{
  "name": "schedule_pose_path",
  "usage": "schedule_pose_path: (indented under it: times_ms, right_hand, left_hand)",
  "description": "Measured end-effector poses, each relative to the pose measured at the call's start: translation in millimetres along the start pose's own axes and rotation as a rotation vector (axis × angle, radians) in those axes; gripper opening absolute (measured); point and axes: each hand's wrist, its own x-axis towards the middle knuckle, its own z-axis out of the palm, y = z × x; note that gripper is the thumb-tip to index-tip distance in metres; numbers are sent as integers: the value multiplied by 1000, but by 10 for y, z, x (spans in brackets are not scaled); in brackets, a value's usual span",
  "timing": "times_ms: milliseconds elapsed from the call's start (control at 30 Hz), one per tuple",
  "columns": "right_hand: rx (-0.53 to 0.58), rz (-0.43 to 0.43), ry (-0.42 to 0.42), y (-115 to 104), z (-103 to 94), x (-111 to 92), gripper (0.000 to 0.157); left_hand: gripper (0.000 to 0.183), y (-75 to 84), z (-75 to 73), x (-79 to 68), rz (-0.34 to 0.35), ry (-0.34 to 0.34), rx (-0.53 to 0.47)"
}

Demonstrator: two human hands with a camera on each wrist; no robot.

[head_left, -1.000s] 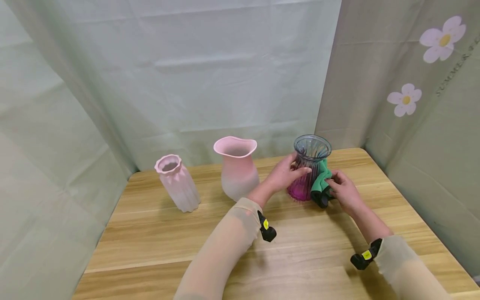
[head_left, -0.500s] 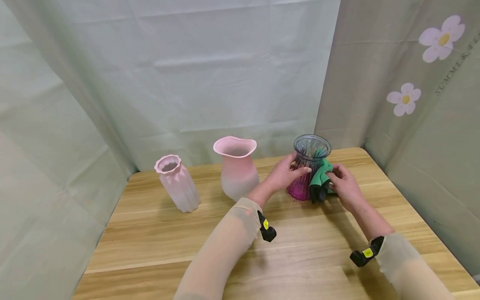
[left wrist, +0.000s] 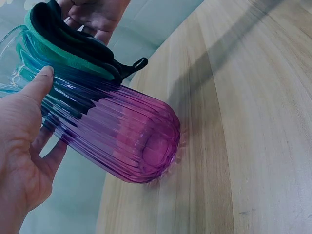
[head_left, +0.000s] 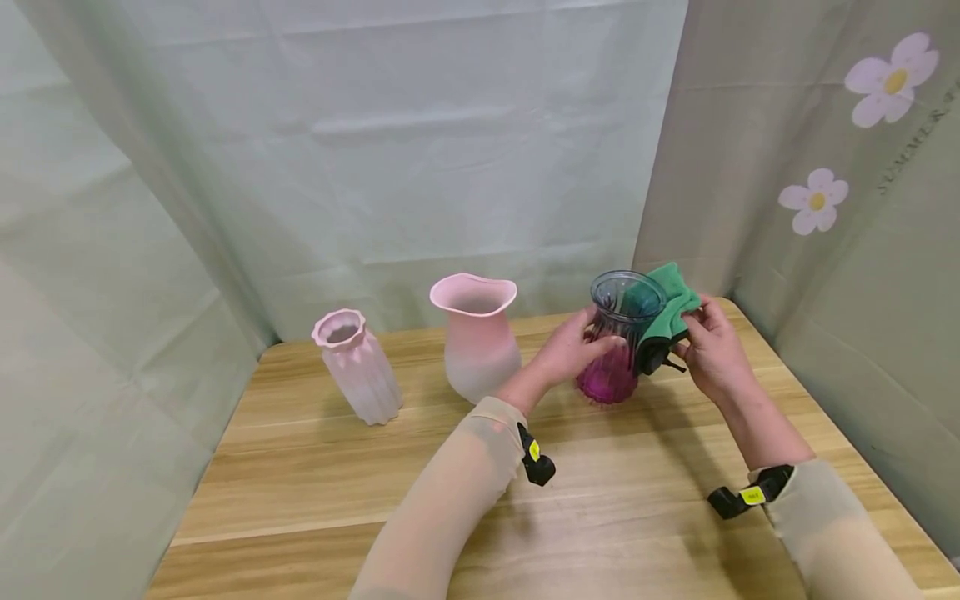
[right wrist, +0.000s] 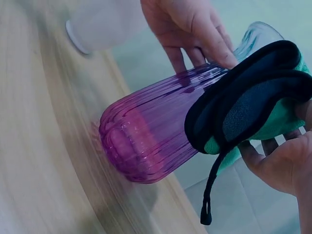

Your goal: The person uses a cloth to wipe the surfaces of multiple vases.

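A ribbed glass vase point(head_left: 609, 379), blue-grey at the rim and magenta at the base, stands upright at the table's right. My left hand point(head_left: 564, 348) grips its left side, thumb across the front and fingers behind, as the left wrist view point(left wrist: 22, 141) of that hand shows. On the other side my right hand point(head_left: 716, 350) holds a folded green cloth point(head_left: 671, 304) with black edging against the vase, just below and beside the rim. A black hanging loop point(right wrist: 209, 195) dangles from the cloth in the right wrist view. Part of the green shows through the glass.
A pink-and-white vase point(head_left: 480, 350) with a wavy mouth stands left of the glass one. Farther left is a slimmer ribbed pink-and-white vase point(head_left: 363, 375). Pale curtains point(head_left: 450, 167) hang behind the wooden table point(head_left: 315, 492).
My right hand has moved up and to the right with the green cloth, from the glass vase's lower side to near its rim. My left hand keeps its grip in place.
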Motion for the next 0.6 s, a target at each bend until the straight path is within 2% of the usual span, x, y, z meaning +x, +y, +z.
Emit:
schedule_pose_path:
  times_ms: [300, 600]
  right_hand:
    - [-34, 2, 14, -17, -46, 11, 17]
    - [-27, -10, 58, -64, -347, -132, 17]
  left_hand:
    - [61, -3, 10, 22, 64, 9, -47]
    - [67, -27, 37, 9, 48, 12, -84]
